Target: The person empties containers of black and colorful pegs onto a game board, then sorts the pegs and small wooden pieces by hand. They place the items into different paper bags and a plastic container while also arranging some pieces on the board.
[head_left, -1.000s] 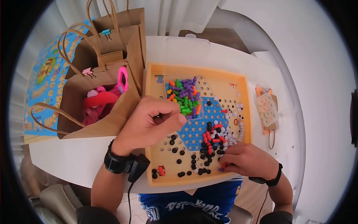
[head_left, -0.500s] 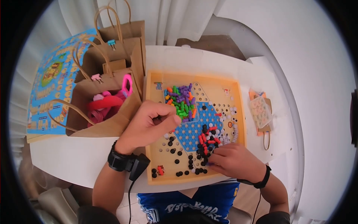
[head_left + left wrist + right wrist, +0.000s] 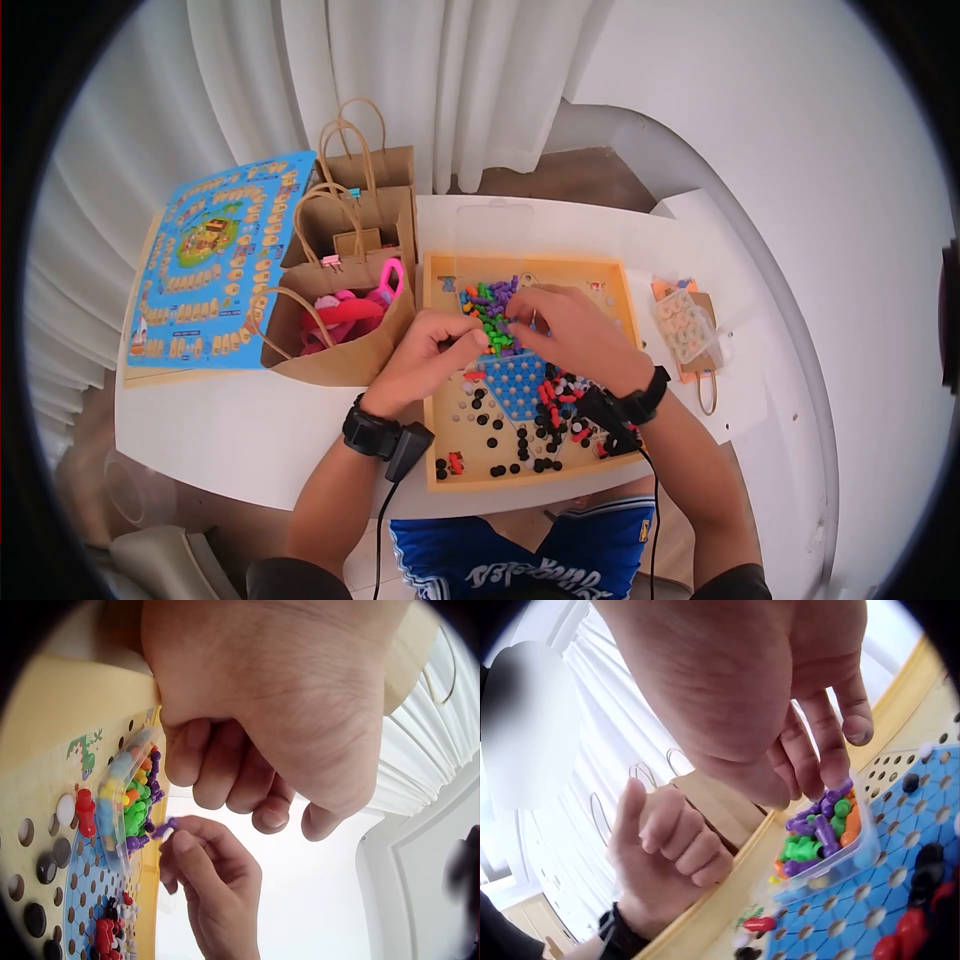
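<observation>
A purple pawn [image 3: 166, 827] is pinched between the thumb and index finger of the right hand [image 3: 578, 335], just above a clear plastic box [image 3: 865, 855] heaped with green, purple and orange pawns [image 3: 801, 849]. The left hand [image 3: 428, 358] is held to the left of the box and nearer the person, its fingers loosely curled with nothing seen in their grasp. Beneath the box lies the wooden game tray [image 3: 580, 262], its blue hexagon [image 3: 516, 390] of holes partly covered, while black discs [image 3: 523, 446] are scattered on the person's side of the box.
</observation>
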A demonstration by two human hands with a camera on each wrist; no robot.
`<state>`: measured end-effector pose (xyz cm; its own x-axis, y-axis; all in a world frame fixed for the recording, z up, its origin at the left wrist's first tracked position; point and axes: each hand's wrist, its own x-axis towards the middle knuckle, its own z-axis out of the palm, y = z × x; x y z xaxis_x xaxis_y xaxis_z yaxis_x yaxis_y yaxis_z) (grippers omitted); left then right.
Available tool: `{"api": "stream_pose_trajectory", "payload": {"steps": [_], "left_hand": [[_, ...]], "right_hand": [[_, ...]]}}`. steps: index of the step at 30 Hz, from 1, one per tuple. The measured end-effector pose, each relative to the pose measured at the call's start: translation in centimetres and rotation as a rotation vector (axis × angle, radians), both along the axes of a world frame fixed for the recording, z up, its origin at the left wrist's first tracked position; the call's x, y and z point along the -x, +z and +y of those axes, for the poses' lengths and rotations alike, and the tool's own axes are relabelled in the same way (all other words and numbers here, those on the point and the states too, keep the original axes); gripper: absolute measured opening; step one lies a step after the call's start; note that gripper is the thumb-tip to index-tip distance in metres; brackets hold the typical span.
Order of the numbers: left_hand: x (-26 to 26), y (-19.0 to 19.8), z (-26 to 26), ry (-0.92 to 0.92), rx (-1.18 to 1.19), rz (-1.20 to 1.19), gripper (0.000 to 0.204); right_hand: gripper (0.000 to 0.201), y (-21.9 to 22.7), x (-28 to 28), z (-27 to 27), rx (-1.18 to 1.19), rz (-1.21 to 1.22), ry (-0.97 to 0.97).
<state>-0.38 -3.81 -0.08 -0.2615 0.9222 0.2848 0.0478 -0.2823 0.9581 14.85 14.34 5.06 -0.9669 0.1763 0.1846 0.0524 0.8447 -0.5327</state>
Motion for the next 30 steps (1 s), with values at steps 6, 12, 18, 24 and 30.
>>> {"api": "stream_pose_trajectory", "payload": {"steps": [6,12,18,24,30], "left_hand": [[0.1,-0.1,-0.2,-0.025,0.028,-0.045,0.034],[-0.5,0.6,0.0,0.009,0.016,-0.016,0.046],[-0.3,0.4,-0.1,-0.011,0.021,-0.034,0.048],[-0.3,0.4,-0.2,-0.029,0.025,-0.057,0.037],[-0.2,0.0,-0.1,-0.023,0.035,-0.045,0.038]], "right_hand": [[0.014,-1.3,0.2,0.8,0.056,0.057,-0.060],[0.014,-1.7,0.6,0.5,0.056,0.040,-0.023],[0.015,1.3,-4.7,0.8,0.058,-0.124,-0.047],[0.017,0.6,-8.4,-1.5,0.039,-0.205,-0.025],[0.015,-0.8,-7.0,-3.5,-0.220,-0.242,-0.055]]}}
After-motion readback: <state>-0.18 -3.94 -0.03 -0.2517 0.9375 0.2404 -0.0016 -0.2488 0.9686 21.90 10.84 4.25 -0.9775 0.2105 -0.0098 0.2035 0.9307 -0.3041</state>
